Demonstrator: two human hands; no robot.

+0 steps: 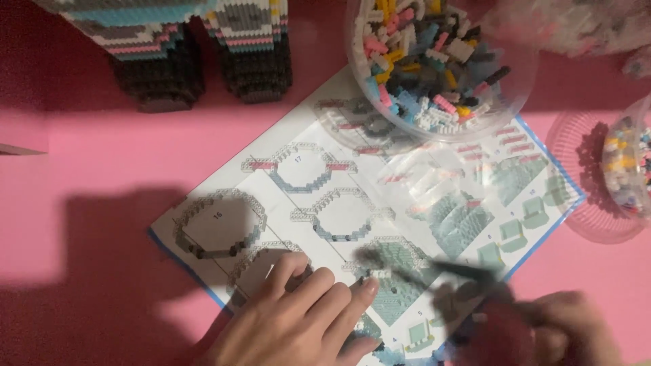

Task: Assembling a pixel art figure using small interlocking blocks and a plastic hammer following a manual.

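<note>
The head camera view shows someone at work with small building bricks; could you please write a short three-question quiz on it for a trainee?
1. True or false: the left hand lies flat on the instruction sheet.
2. What does the clear tub at the top hold? A) water B) mixed small bricks C) coins
3. What does the right hand hold?

Key:
1. True; its fingers rest on the printed diagrams.
2. B; pink, blue, yellow, white and black pieces.
3. A thin dark tool, blurred, so its kind is unclear; its tip points toward the left hand's fingertips.
</note>
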